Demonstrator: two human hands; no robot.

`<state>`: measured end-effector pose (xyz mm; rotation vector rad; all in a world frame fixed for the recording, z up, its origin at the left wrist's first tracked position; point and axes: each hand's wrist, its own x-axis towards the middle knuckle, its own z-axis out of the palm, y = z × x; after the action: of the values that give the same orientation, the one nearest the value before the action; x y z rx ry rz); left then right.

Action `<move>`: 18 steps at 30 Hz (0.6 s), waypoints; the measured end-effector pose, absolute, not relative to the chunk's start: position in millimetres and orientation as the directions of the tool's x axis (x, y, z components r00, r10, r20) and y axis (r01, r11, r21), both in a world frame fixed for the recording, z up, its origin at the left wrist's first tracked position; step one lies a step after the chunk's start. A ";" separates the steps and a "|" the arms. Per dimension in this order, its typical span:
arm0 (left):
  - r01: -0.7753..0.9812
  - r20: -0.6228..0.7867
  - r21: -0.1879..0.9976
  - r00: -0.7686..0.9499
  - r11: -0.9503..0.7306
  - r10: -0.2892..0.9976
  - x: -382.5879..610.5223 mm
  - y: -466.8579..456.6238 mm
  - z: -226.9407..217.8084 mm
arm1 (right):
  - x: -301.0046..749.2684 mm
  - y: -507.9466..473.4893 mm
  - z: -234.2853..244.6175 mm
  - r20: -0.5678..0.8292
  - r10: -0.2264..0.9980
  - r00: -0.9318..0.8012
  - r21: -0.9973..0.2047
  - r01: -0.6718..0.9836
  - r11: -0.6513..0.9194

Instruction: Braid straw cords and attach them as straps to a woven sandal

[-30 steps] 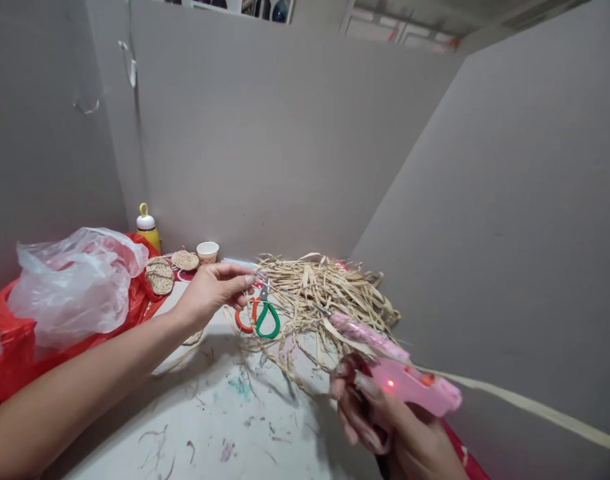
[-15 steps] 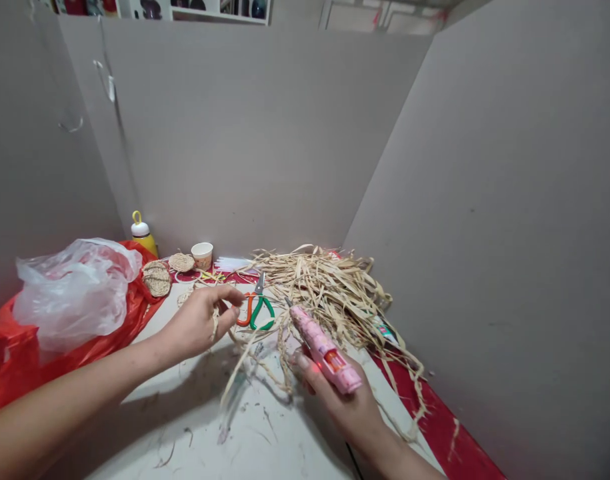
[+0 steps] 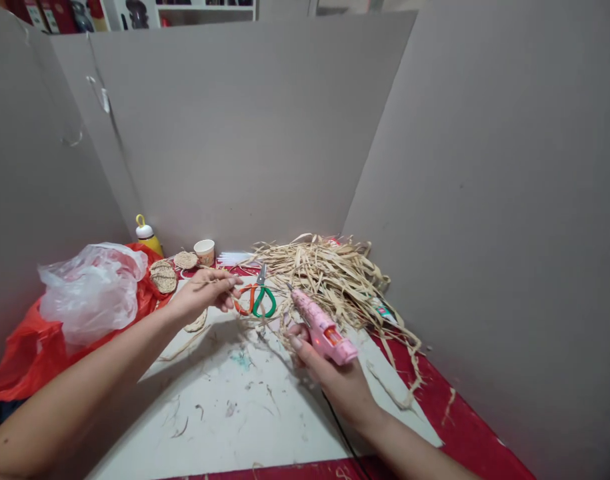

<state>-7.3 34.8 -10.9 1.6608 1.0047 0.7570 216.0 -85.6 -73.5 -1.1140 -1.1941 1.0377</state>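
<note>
My right hand (image 3: 335,387) is closed round a pink hot glue gun (image 3: 317,323), its nozzle pointing up and away towards the straw. Thin strands hang near the fingers of that hand. My left hand (image 3: 207,291) is closed in a pinch on a straw strand (image 3: 245,288) that stretches to the right; its far end is hard to make out. Just beyond the left fingertips lie scissors (image 3: 263,303) with one orange and one green handle. Under the left wrist a woven straw disc (image 3: 197,323) is partly covered.
A heap of dry straw (image 3: 325,273) fills the back right. Two woven discs (image 3: 163,276), a paper cup (image 3: 205,252), white sticks (image 3: 233,259) and a yellow bottle (image 3: 149,239) line the back. Plastic bags (image 3: 92,293) lie left. A black cord (image 3: 342,430) runs from the right hand.
My left hand has turned and drawn the strand up and slightly left. The loose strand that hung over the board's middle has lifted away. The glue gun stays in my right hand.
</note>
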 end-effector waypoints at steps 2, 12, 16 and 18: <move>0.130 0.117 0.974 0.406 -0.185 0.906 -3.6 22.5 1.8 | 209.6 -87.7 -72.9 0.162 0.981 0.104 -0.983 -0.069 0.170; 0.039 0.682 0.706 0.233 -0.707 0.693 28.2 -45.5 -36.6 | 197.6 -93.2 -71.5 0.080 0.973 0.216 -0.898 -0.408 0.164; 0.075 0.452 0.667 0.751 -0.741 0.482 27.0 -61.9 -74.6 | 198.3 -89.5 -71.4 -0.081 0.975 0.205 -0.822 -0.568 0.051; 0.104 0.379 0.604 0.835 -0.790 0.400 27.1 -67.1 -78.1 | 200.3 -88.8 -71.0 -0.101 0.976 0.194 -0.820 -0.571 0.029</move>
<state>27.1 -67.1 -78.1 2.4285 0.3676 0.6720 200.3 -88.8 -71.0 -0.8753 -0.5881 1.3056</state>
